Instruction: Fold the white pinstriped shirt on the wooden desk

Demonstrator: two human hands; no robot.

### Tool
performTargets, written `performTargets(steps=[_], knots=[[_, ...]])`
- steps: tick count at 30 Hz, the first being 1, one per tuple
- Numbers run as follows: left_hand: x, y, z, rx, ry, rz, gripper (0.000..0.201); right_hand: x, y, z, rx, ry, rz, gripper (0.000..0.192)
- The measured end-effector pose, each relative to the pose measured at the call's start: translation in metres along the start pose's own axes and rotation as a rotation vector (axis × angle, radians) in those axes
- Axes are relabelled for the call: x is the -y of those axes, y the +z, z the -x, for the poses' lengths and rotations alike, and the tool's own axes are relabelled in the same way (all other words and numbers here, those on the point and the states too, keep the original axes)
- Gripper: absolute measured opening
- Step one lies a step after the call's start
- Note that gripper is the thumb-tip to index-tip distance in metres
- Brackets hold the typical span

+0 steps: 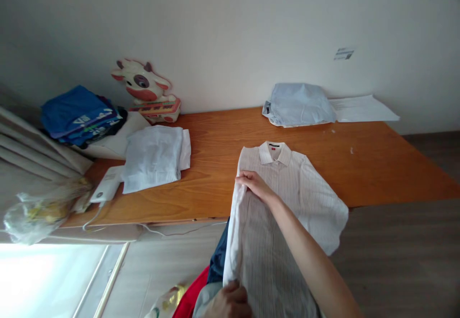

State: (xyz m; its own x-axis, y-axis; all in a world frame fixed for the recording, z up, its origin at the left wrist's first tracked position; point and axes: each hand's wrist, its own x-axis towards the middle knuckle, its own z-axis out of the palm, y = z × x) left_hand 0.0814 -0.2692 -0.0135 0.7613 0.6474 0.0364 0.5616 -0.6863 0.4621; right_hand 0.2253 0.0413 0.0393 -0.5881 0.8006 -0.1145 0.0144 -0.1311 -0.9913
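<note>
A pale striped long-sleeved shirt (273,222) lies collar-away on the wooden table, its lower part hanging past the front edge towards me. The left side of the shirt is turned inward in a straight lengthwise fold, while the sleeve on the right hangs loose over the edge. Higher up, my right hand (253,185) is closed at the folded edge below the shoulder, its arm crossing over the shirt front. Close to me at the bottom of the view, my left hand (232,301) grips the same edge near the hem; its fingers are partly cut off.
On the wooden table (212,164) sit a folded light-blue garment (154,155), another bluish folded garment (300,103) with white paper (362,108), a white device (107,184) with a cable, and a cow-shaped toy (143,88). Blue clothes (81,117) are stacked left, near a plastic bag (39,215).
</note>
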Motion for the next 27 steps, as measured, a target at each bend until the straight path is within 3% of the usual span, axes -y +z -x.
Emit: performTargets(steps=[2, 6, 9, 12, 15, 21, 24, 27], knots=[[-0.002, 0.005, -0.009, 0.079, 0.001, -0.048, 0.039, -0.001, -0.017, 0.017, -0.027, -0.040, 0.060, 0.012], [-0.003, 0.004, -0.015, 0.202, -0.032, -0.069, 0.050, 0.001, -0.045, 0.044, -0.059, -0.065, 0.272, 0.044], [-0.002, 0.003, -0.016, 0.217, 0.041, -0.071, 0.049, -0.001, -0.056, 0.053, -0.053, -0.122, 0.400, 0.065], [-0.004, 0.010, -0.017, 0.164, 0.139, -0.019, 0.032, -0.008, -0.060, 0.054, -0.045, -0.201, 0.481, 0.078], [-0.013, 0.027, -0.024, 0.093, 0.127, 0.078, 0.019, -0.016, -0.062, 0.051, -0.050, -0.215, 0.522, 0.084], [-0.029, 0.060, -0.052, 0.069, 0.105, 0.188, 0.021, -0.027, -0.066, 0.047, -0.061, -0.240, 0.625, 0.089], [-0.027, 0.063, -0.069, 0.091, 0.026, 0.367, 0.010, -0.028, -0.065, 0.045, -0.090, -0.250, 0.689, 0.090], [-0.024, 0.058, -0.080, 0.128, -0.060, 0.515, 0.025, -0.030, -0.062, 0.044, -0.119, -0.254, 0.743, 0.091]])
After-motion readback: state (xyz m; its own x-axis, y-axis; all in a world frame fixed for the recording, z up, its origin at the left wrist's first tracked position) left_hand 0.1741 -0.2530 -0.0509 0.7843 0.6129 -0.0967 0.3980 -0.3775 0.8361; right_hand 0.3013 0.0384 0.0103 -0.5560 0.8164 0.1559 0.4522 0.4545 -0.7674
